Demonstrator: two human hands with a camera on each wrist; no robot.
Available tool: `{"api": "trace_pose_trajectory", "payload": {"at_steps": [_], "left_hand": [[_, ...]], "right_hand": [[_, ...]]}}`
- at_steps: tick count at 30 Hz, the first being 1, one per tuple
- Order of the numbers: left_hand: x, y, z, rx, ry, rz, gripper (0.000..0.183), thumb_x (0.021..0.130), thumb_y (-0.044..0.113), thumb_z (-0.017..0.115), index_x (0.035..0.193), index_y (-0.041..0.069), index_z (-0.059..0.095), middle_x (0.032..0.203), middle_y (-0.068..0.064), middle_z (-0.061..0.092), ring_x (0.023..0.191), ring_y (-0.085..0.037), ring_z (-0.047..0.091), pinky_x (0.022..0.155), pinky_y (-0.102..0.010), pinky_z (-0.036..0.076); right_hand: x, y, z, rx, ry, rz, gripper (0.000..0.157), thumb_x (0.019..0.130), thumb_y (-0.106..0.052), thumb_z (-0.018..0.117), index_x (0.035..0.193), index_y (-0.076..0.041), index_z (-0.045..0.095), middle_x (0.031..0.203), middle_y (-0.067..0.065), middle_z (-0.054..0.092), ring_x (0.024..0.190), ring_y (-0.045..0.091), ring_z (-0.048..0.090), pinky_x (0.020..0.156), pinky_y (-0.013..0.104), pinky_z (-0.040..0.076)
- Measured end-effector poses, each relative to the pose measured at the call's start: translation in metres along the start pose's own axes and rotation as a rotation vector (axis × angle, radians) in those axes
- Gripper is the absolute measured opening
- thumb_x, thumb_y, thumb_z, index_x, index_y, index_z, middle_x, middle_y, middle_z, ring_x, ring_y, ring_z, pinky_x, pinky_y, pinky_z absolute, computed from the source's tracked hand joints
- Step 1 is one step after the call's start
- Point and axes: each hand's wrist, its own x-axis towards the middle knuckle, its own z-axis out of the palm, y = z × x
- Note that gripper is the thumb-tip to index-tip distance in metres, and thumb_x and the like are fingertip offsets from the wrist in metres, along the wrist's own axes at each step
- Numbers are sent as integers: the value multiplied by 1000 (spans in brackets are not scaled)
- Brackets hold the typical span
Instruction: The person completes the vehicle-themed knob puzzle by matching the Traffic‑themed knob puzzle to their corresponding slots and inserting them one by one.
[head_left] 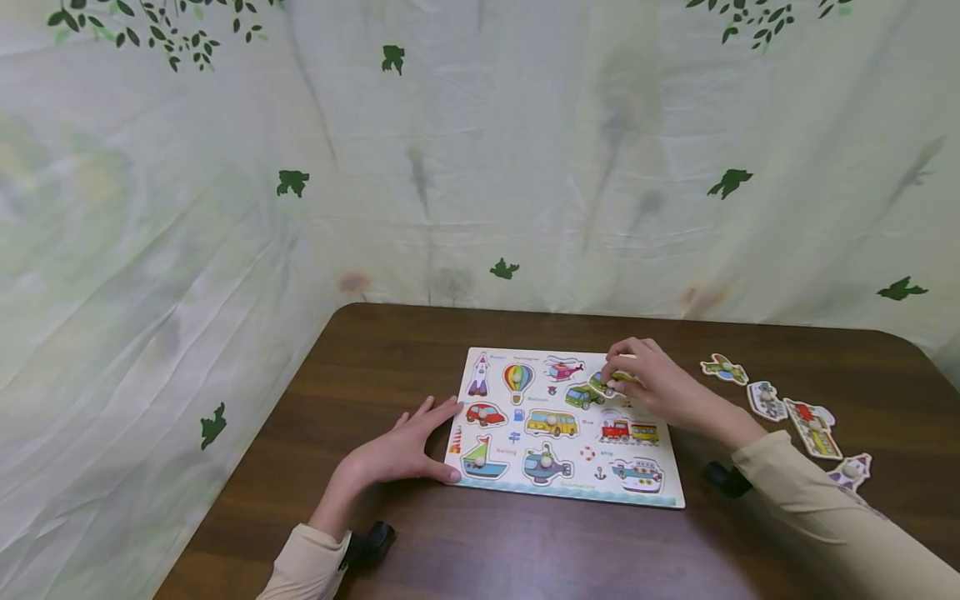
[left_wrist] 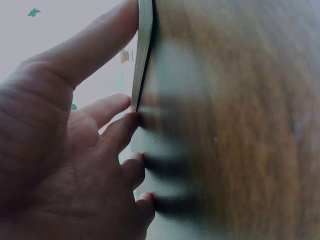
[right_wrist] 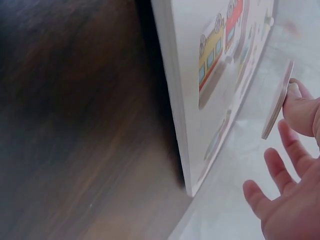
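A white wooden puzzle board (head_left: 671, 487) with printed vehicles lies on the table. My left hand (head_left: 401, 450) rests at its left edge, thumb near the lower corner and fingers spread straight along the side; in the left wrist view the thumb (left_wrist: 95, 45) touches the edge. My right hand (head_left: 656, 383) pinches a thin green vehicle puzzle piece (head_left: 603, 383) over the board's upper right part. Seen from the right wrist, this piece (right_wrist: 278, 102) is tilted and raised off the board, held between thumb and finger while the other fingers stand apart.
To the right of the board lie several loose puzzle pieces: a green-and-yellow one (head_left: 723, 369), a pale one (head_left: 767, 402), a red-and-yellow one (head_left: 813, 429) and a purple-white one (head_left: 851, 472), partly behind the right sleeve (head_left: 806, 479). A leaf-patterned curtain (head_left: 525, 167) hangs behind the brown table (head_left: 405, 367).
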Motion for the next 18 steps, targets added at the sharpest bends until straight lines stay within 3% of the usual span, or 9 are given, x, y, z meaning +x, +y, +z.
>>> {"api": "trace_pose_trajectory", "payload": {"at_steps": [18], "left_hand": [[1,0,0,17,-8,1,100,75,42,84,155,14,31,161,-4,24,149,-33,2,115,-60,0]], "right_hand": [[16,-1,17,33,-61,-35,23,87,0,72,93,-23,72,116,5,56,109,28,45,84,46,36]]}}
